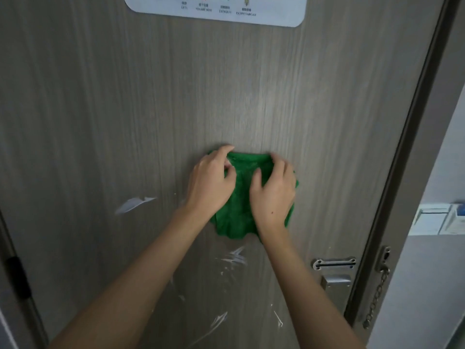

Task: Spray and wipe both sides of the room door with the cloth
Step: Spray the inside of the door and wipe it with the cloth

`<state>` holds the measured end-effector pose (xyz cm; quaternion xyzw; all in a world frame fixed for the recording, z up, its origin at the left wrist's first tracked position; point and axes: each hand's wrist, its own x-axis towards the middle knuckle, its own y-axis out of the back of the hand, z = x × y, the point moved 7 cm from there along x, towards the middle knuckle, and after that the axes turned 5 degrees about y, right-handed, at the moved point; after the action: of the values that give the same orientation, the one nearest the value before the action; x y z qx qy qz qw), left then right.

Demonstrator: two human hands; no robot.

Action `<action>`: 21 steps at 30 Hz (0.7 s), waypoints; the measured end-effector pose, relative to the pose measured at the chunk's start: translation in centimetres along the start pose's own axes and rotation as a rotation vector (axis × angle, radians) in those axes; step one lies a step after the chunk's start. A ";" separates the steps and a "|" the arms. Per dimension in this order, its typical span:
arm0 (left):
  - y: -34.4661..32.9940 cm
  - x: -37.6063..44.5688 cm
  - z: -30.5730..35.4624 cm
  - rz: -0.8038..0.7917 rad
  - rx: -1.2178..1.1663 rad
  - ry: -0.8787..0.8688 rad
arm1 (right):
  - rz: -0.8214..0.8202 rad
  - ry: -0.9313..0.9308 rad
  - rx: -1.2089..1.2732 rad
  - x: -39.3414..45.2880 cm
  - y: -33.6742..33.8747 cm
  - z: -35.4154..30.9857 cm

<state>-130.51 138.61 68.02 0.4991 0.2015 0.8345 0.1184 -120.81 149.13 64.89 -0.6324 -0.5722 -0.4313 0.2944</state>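
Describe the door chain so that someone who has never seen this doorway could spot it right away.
Start at the grey wood-grain door and follow its right edge down to the silver lever handle plate. Just right of that, on the dark door frame, hangs the silver metal door chain, dangling from a small bracket. Unlike the flat slotted metal plate on the door, it is linked and hangs loose.

Cloth: I see it flat against the door, mid-height.
My left hand: on the cloth's left part.
My right hand: on its right part.
Sign: above the cloth.
Chain plate: lower right, above the lock plate.
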 end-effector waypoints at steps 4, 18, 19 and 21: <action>-0.3 0.0 -0.7 -0.055 -0.057 -0.029 | -0.125 0.072 -0.069 -3.1 -2.8 -1.3; 4.1 0.1 -1.5 -0.059 0.315 -0.539 | -0.023 0.169 -0.331 -1.7 -6.6 -0.8; 4.9 0.7 -1.8 -0.026 0.351 -0.571 | -0.021 0.178 -0.330 -1.5 -6.5 -0.9; 6.4 2.2 -2.4 0.050 0.411 -0.623 | -0.017 0.201 -0.335 -1.1 -6.5 -1.2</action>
<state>-133.63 133.25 71.69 0.7472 0.3068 0.5873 0.0509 -127.38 148.66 63.73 -0.6212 -0.4655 -0.5841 0.2372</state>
